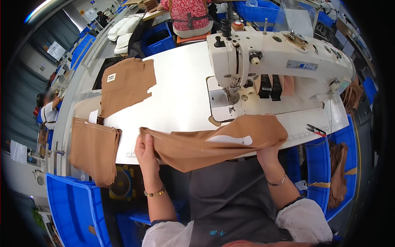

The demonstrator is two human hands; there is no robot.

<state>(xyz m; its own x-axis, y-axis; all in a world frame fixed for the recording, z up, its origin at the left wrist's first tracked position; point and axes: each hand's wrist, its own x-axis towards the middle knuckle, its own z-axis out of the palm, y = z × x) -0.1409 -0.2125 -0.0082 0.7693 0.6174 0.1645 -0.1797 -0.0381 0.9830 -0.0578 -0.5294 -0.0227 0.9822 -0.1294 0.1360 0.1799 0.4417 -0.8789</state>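
Observation:
A brown fabric piece (185, 152) is stretched between my two hands over the front edge of the white table. My left hand (146, 150) grips its left corner, thumb on top. At the other end my right hand (269, 154) holds the cloth from beneath, its fingers mostly hidden by the fabric. A white oval patch (230, 140) shows on the cloth. Just behind it stands a white sewing machine (279, 57), its needle area near the cloth. To the left of my left hand, a stack of brown fabric pieces (94, 144) overhangs the table edge.
More brown pieces with a white label (131, 84) lie at the table's far left. Red-handled thread snips (317, 130) rest near the right edge. Blue bins (72, 206) flank the table, the right ones (321, 164) holding brown cloth. A person in red (189, 14) sits beyond the table.

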